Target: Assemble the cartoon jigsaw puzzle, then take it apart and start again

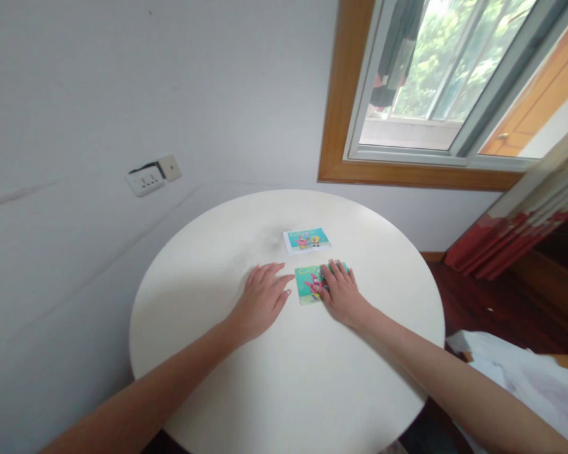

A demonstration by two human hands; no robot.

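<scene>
Right grip [343, 294] on flat, rectangular card [307, 285]

right fingers [335, 273] rest on a teal cartoon card [305, 287], left fingers [283, 281] just beside it.

A pale wall [246, 94] fills the left and upper middle of the frame, scuffed with grey streaks at the left, where a white socket [146, 181] sits beside a beige wall plate [170, 168]. At upper right, a window [407, 133] in an orange-brown wooden surround [330, 113] shows daylit greenery [438, 66], dark hanging cloth [397, 53] and, farther right, a wood-coloured door [532, 104]. A red-and-cream curtain [495, 243] hangs at the right edge over a dark reddish floor [457, 299]. A round white table [284, 397] occupies the centre; crumpled white material [506, 366] lies at lower right.
</scene>
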